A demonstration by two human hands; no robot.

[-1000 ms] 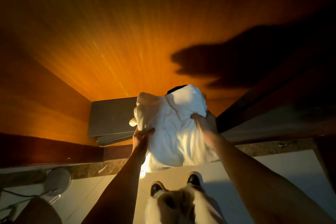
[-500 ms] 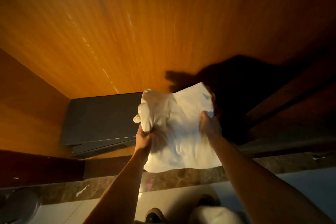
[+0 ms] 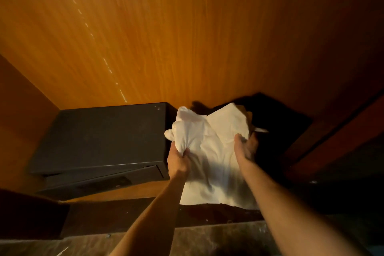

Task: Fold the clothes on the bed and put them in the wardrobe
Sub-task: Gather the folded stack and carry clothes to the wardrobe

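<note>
Head view into a wooden wardrobe [image 3: 187, 37]. At left, a dark box [image 3: 99, 137] lies on the wardrobe floor against the back panel, its front flap tilted slightly open. Just right of the box, the left hand [image 3: 178, 162] grips a bunched edge of a white garment [image 3: 214, 156], fingers curled round the cloth. The garment, loosely folded, hangs between both hands inside the wardrobe opening, above a dark shadowed area. At right, the right hand [image 3: 246, 148] holds the garment's opposite edge, thumb over the fabric and fingers behind it.
</note>
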